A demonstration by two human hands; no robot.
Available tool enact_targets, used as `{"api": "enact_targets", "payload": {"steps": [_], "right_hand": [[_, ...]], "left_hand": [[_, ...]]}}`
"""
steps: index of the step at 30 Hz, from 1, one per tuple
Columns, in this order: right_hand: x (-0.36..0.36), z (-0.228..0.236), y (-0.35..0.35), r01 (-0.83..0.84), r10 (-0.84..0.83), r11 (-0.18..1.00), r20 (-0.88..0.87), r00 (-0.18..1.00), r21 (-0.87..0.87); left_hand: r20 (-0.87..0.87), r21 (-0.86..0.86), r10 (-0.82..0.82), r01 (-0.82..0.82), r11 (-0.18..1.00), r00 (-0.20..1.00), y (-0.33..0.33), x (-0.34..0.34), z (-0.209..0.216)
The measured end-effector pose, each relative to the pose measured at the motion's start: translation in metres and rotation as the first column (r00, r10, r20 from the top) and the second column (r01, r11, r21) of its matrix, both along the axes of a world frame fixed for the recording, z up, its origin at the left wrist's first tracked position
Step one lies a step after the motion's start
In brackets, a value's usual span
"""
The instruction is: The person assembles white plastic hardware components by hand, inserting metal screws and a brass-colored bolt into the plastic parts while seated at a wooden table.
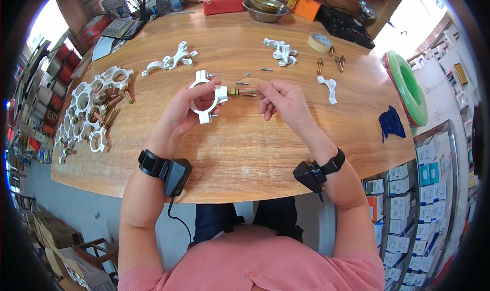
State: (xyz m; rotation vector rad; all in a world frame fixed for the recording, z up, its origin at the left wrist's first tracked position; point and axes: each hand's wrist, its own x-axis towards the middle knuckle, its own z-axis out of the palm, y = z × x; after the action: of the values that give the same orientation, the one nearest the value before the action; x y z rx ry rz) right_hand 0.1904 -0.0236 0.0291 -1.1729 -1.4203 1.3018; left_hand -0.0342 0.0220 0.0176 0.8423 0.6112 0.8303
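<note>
Plainly, the right hand's (pixel 286 103) thumb and fingers pinch the far end of a brass-coloured metal bolt (pixel 247 91), its nut end at the lug of a white ring-shaped clamp (pixel 221 94). The left hand (pixel 185 106) grips that clamp, thumb across the ring, above the middle of a glossy wood-grained table (pixel 240 163). Just beyond the hands lie small grey screws (pixel 242 83). To the left spreads a heap of white clamps with bolts (pixel 93 110); to the right, a curved white bracket (pixel 331 90) and a crumpled dark-blue cloth (pixel 392 123). A shiny metal bowl (pixel 258 16) stands at the back. Past the right edge I see pale-green coiled tubing (pixel 412 89) and shelves of white boxes (pixel 426 209); brown cardboard cartons (pixel 57 229) sit on the floor at left.
</note>
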Motion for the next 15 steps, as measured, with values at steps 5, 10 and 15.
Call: {"api": "enact_targets", "payload": {"steps": [5, 10, 15], "right_hand": [[-0.011, 0.0, -0.003, 0.054, -0.029, 0.983, -0.147, 0.989, 0.174], [-0.005, 0.0, -0.002, 0.057, -0.054, 0.996, -0.055, 0.997, 0.061], [-0.01, 0.002, -0.002, 0.077, -0.077, 0.997, 0.013, 0.997, 0.026]], "left_hand": [[-0.003, -0.02, 0.045, -0.045, 0.999, 0.999, -0.003, 0.0, 0.003], [0.052, -0.016, -0.017, 0.018, 1.0, 0.998, -0.003, 0.002, 0.003], [0.055, -0.008, -0.012, 0.012, 1.0, 0.998, -0.003, -0.001, 0.003]]}}
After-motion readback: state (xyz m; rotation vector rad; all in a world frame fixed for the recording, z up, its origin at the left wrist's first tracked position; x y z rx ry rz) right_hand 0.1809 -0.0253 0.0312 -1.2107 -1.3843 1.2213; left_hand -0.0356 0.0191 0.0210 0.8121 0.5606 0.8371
